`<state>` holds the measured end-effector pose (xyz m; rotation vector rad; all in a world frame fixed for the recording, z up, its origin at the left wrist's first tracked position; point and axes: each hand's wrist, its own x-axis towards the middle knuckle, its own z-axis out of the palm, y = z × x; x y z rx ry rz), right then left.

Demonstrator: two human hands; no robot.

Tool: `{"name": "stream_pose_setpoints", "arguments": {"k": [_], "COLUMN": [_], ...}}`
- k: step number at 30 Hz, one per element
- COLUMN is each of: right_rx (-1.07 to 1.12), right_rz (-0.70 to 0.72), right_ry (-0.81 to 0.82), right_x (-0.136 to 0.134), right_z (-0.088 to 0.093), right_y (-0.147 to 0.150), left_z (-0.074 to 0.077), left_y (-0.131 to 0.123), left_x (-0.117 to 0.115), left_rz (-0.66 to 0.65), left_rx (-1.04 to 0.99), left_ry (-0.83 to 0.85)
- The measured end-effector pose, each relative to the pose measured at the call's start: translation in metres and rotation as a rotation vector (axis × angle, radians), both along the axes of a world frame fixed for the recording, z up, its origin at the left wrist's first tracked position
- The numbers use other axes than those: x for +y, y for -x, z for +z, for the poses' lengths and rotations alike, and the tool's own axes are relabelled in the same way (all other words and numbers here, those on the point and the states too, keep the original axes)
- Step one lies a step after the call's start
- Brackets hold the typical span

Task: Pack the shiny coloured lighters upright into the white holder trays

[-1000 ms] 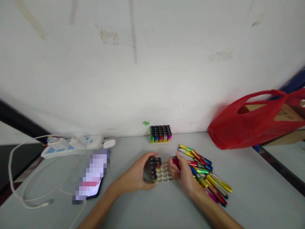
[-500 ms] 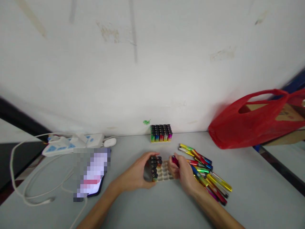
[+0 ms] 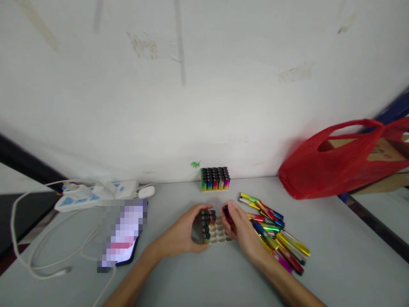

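A pale tray (image 3: 220,234) with rows of round holes lies on the grey table, and several lighters (image 3: 206,221) stand in its left side. My left hand (image 3: 183,232) is wrapped round the tray's left end and those lighters. My right hand (image 3: 242,232) pinches a red lighter (image 3: 226,213) over the tray's far right holes. Just right of that hand lies a heap of colourful loose lighters (image 3: 277,235).
A filled tray of lighters (image 3: 215,178) stands by the wall. A phone (image 3: 123,234), a white power strip (image 3: 96,194) and loose cables (image 3: 38,247) lie at the left. A red plastic bag (image 3: 338,164) over a cardboard box sits at the right, near the table's edge.
My right hand has carried the red lighter a little to the left, from beside the loose heap to over the tray. My left hand has stayed on the tray.
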<state>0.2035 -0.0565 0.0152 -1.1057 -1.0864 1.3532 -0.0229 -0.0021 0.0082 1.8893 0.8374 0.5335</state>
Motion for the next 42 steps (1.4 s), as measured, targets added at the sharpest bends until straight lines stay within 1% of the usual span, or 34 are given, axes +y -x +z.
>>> {"name": "stream_pose_setpoints", "arguments": {"k": [4,7,10,12,16,21,24,29,33,38,42], "right_rx": [-0.014,-0.101,-0.207,-0.279,-0.408,-0.503,-0.523,-0.557,-0.585,-0.652,-0.660], "right_rz": [0.005,-0.050,-0.094,-0.061,0.070,0.161,0.168,0.120,0.155,0.121,0.062], "right_ry": [-0.044,-0.165,-0.277,-0.333,-0.414,-0.499,-0.521,-0.544,-0.559,-0.612,-0.606], "right_x": [-0.002,0.000,0.004,0.005,0.005,0.002,0.002,0.002,0.001,-0.001,-0.002], "right_z": [0.004,0.004,0.005,0.009,0.018,0.020,0.018,0.019,0.018,0.010,0.002], "right_y": [0.000,-0.004,-0.012,-0.017,-0.026,-0.028,-0.027,-0.027,-0.026,-0.021,-0.017], "left_z": [-0.002,-0.004,-0.004,-0.003,-0.002,0.000,0.002,0.003,0.005,0.004,0.001], "left_y": [0.000,0.000,0.000,0.000,0.000,0.000,-0.001,-0.002,-0.003,-0.003,-0.003], "left_x": [0.001,0.001,0.002,0.002,0.001,0.001,-0.001,-0.003,-0.004,-0.004,-0.004], "left_rz": [0.004,0.005,0.041,0.063,0.070,0.047,0.040,0.029,0.035,0.040,0.041], "left_rx": [-0.002,-0.019,-0.011,0.000,-0.001,-0.011,-0.008,0.006,0.022,0.011,0.015], "left_ry": [0.004,0.019,-0.011,-0.018,0.003,0.012,0.004,-0.033,-0.044,-0.036,-0.052]}}
